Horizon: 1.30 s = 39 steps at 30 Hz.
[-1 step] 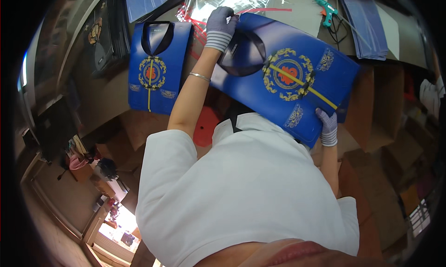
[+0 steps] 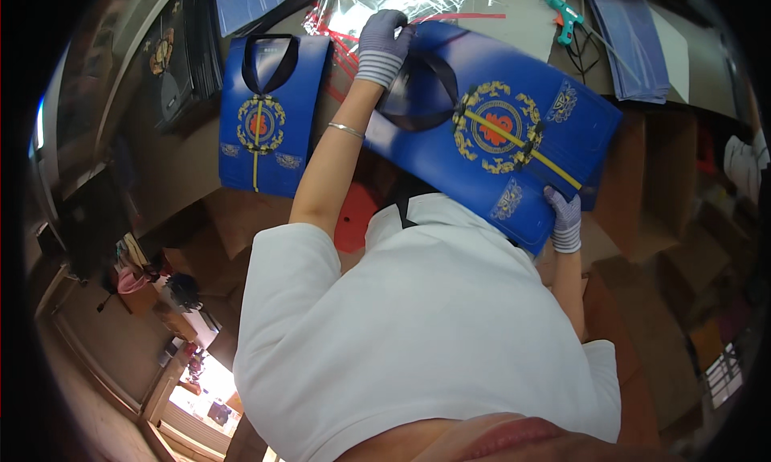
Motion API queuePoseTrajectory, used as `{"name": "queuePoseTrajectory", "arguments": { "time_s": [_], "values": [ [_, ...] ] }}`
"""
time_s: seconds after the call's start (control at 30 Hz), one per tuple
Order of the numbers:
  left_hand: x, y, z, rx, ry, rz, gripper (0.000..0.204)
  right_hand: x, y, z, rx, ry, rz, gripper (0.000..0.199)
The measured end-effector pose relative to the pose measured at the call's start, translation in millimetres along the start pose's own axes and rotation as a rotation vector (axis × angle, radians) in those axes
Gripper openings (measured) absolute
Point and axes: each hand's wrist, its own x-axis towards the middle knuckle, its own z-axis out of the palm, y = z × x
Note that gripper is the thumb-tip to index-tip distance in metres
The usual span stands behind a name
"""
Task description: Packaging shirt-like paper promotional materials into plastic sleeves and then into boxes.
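A large blue paper gift bag (image 2: 434,153) lies tilted in front of me, with a dark ribbon handle (image 2: 418,124), a red emblem inside a gold ring and a yellow strip. My left hand (image 2: 383,48), in a grey glove with a striped cuff, is closed on its upper left edge; the fingertips are partly hidden. At the lower right edge my right hand (image 2: 565,221), gloved alike, grips the bag with the thumb on top and the other fingers hidden beneath. A second blue gift bag (image 2: 241,124) of the same design lies to the left of my left forearm.
Clear plastic wrapping with red strips (image 2: 353,12) lies at the back. A teal glue gun (image 2: 567,24) with a dark cord sits beyond the bag, beside stacked blue sheets (image 2: 630,48). Dark bags (image 2: 181,56) stand at the far left. An open cardboard box (image 2: 666,181) is at the right.
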Motion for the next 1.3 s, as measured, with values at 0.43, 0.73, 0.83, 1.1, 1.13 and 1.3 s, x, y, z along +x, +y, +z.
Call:
{"name": "queuePoseTrajectory", "arguments": {
  "time_s": [0.43, 0.73, 0.83, 1.1, 1.13, 1.3],
  "values": [
    [-22, -31, 7, 0.225, 0.118, -0.126, 0.041, 9, 6, 6, 0.039, 0.207, -0.182, 0.038],
    [-16, -34, 27, 0.201, 0.012, -0.313, 0.03, 21, 5, -8, -0.041, 0.128, -0.064, 0.034],
    [-26, -47, 19, 0.09, 0.153, -0.213, 0.018, 22, 10, -5, 0.055, 0.179, -0.098, 0.033],
    [-55, -22, -6, -0.112, 0.115, -0.314, 0.012, 20, 11, 6, 0.166, 0.244, -0.09, 0.034],
    [-55, -18, -6, -0.17, 0.147, -0.347, 0.012, 20, 15, 4, 0.166, 0.242, -0.09, 0.034],
    [-50, -25, -7, -0.775, 0.258, -0.725, 0.011, 11, 3, 16, 0.123, 0.272, -0.116, 0.029]
  ]
}}
